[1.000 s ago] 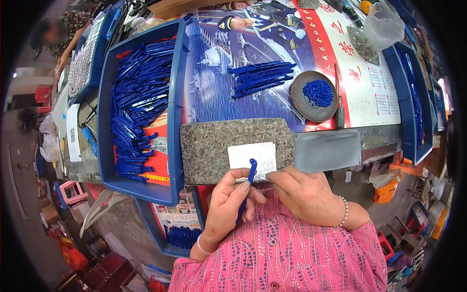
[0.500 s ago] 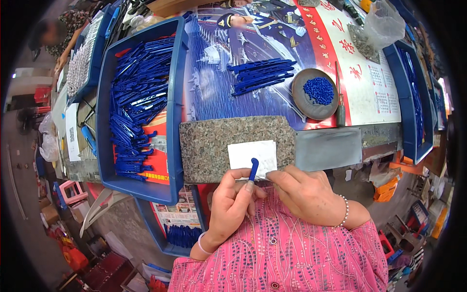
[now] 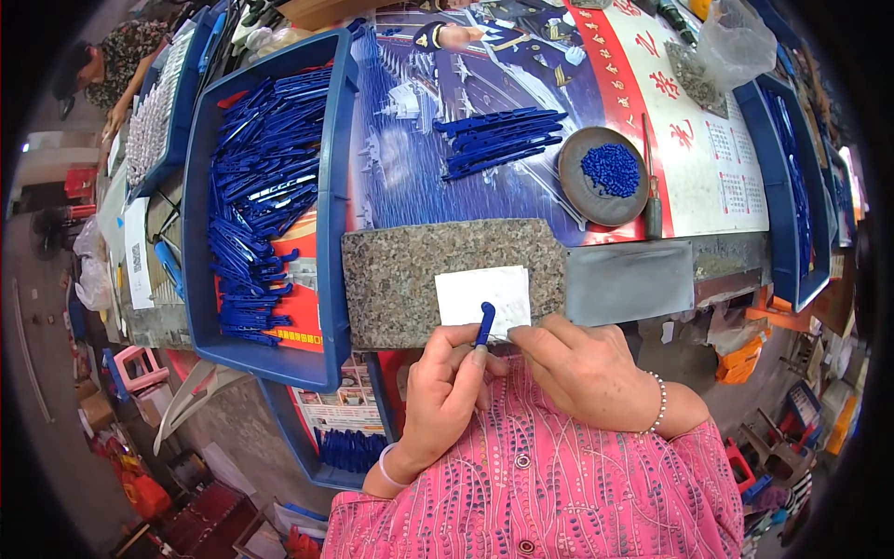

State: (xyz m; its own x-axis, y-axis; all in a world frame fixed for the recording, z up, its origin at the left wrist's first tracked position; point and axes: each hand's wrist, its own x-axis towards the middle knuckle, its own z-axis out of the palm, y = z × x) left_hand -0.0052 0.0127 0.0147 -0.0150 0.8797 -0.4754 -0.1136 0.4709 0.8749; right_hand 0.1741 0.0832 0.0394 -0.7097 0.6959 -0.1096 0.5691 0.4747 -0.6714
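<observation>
Left fingers: left hand (image 3: pixel 445 389) pinches slim blue plastic pen piece (image 3: pixel 484 323), upright, tip over white paper square (image 3: pixel 483 297).
Right fingers: right hand (image 3: pixel 585 374), fingertips bunched together at piece's base; what they nip, can't tell.
Do well: keep piece vertical, steady over speckled granite slab (image 3: pixel 410 270).
Supply: blue plastic tray (image 3: pixel 331 224) of same pieces at left; round dish w/ small blue caps (image 3: pixel 603 174) beyond.

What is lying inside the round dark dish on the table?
The round dark dish holds a small heap of blue pieces. The dish bottom beneath that heap is covered, so it cannot be seen.
</observation>
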